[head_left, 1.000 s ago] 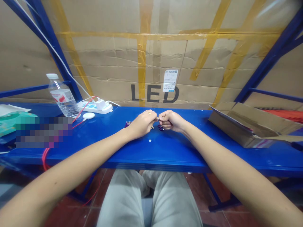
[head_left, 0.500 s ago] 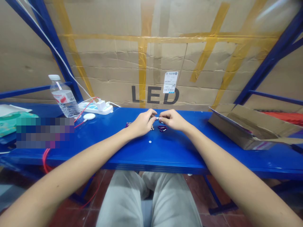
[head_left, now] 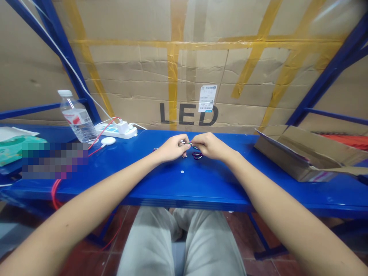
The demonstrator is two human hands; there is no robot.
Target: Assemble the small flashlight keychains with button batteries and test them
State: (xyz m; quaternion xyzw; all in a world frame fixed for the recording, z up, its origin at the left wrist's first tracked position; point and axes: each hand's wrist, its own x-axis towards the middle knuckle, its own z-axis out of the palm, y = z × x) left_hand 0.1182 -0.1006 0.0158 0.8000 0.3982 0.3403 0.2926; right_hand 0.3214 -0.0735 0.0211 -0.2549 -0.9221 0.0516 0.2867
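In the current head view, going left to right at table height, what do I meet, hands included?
Green packet → water bottle → white power strip → left hand → right hand → open cardboard box.

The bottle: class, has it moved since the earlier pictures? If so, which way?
No. Judged against the LED lettering, the bottle keeps its place to the left; the two drift only slightly together, as the view shifts.

Bare hands: two (left hand (head_left: 174, 148), right hand (head_left: 211, 146))
Small held pieces (head_left: 189, 143): too blurred to count
Water bottle (head_left: 77, 119): one
Power strip (head_left: 126, 133): one
Open carton (head_left: 283, 161): one
Large letters (head_left: 181, 114): three
Shipping label (head_left: 207, 98): one
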